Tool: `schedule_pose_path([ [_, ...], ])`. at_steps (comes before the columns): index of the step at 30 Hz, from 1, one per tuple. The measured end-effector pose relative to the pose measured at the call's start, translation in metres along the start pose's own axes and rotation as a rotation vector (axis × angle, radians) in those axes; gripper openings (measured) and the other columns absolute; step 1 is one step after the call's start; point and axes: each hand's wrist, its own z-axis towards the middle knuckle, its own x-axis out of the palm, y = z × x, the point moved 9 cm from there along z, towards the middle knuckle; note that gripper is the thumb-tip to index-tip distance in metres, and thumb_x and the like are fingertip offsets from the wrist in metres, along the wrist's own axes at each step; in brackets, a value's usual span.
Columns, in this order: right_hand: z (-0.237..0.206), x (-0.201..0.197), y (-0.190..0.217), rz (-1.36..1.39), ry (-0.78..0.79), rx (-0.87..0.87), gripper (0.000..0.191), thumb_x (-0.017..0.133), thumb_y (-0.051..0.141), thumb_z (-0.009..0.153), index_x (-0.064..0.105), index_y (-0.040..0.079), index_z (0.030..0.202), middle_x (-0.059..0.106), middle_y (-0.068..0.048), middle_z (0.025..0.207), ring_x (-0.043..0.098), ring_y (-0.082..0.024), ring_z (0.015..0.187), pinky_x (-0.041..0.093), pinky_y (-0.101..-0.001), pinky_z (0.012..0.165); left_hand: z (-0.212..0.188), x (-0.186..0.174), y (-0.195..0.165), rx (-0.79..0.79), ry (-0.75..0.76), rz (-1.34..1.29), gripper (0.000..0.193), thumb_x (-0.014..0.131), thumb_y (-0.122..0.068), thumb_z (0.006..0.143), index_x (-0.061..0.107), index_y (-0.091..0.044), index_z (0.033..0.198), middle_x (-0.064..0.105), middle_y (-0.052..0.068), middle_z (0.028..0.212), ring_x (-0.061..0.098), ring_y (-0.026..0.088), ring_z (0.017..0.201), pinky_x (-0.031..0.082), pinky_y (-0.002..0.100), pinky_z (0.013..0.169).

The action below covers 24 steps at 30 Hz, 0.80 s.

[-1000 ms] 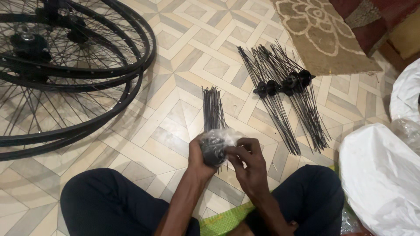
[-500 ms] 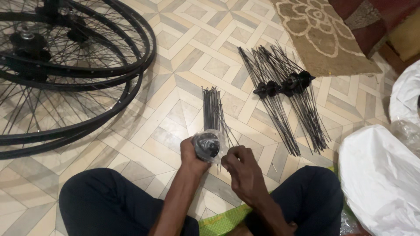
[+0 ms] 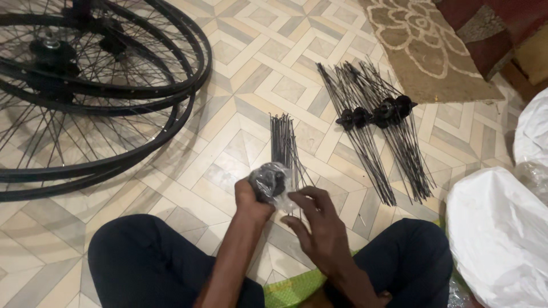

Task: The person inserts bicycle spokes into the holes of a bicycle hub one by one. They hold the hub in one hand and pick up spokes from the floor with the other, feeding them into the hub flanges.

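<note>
My left hand grips a black wheel hub wrapped in a clear plastic bag, held above the floor in front of my knees. My right hand hovers just right of it, fingers spread, fingertips near the loose edge of the plastic. Under and beyond the hub lies a bundle of loose black spokes on the patterned tile floor. Further right, black hubs with spokes threaded through them lie spread out in fans.
Stacked black bicycle wheels lie at the upper left. A patterned beige rug is at the top right. White plastic sacks stand at the right edge. My crossed legs in dark trousers fill the bottom; a green cloth lies between them.
Both hands were closed around the wrapped hub. Now my right hand has come off it and opened beside it, while my left hand keeps hold and has lifted it slightly.
</note>
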Motion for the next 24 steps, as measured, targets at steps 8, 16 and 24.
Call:
schedule_pose_path([
  [8, -0.01, 0.027, -0.003, -0.013, 0.367, -0.148, 0.008, 0.07, 0.015, 0.091, 0.065, 0.009, 0.092, 0.068, -0.006, 0.095, 0.066, -0.027, 0.081, 0.055, -0.0403, 0.067, 0.01, -0.017, 0.009, -0.053, -0.049, -0.086, 0.042, 0.035, -0.018, 0.097, 0.067, 0.005, 0.112, 0.071, 0.023, 0.104, 0.071, 0.034, 0.091, 0.061, 0.049, 0.085],
  [16, 0.008, 0.013, -0.076, -0.358, 0.334, 0.383, 0.033, 0.064, 0.036, 0.096, 0.07, 0.022, 0.126, 0.073, -0.009, 0.083, 0.07, -0.032, 0.08, 0.054, -0.0471, 0.07, 0.005, -0.002, 0.021, -0.133, 0.08, 0.039, 0.036, 0.04, -0.017, 0.097, 0.065, 0.004, 0.113, 0.07, 0.02, 0.103, 0.071, 0.029, 0.089, 0.064, 0.046, 0.083],
  [24, 0.025, -0.003, -0.043, 0.085, 0.193, 0.108, 0.095, 0.086, 0.032, 0.074, 0.038, 0.008, 0.153, 0.058, -0.018, 0.128, 0.067, -0.026, 0.076, 0.057, -0.0404, 0.063, 0.003, -0.001, 0.037, -0.138, 0.143, 0.045, 0.035, 0.041, -0.014, 0.099, 0.067, 0.004, 0.113, 0.073, 0.019, 0.102, 0.073, 0.028, 0.088, 0.064, 0.042, 0.08],
])
